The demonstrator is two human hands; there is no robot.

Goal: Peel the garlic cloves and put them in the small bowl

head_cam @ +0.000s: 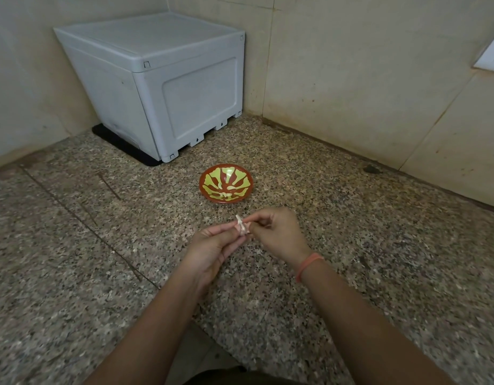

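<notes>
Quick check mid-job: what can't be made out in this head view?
Garlic clove: head view, mostly covered by the fingers of the left hand and right hand; how much skin remains is unclear.
Bowl: head view, the pale pieces inside are too small to count.
Box: head view, shut, so its inside is hidden.

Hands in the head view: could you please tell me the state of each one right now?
Left hand: closed, holding the garlic.
Right hand: closed, pinching the same garlic.
</notes>
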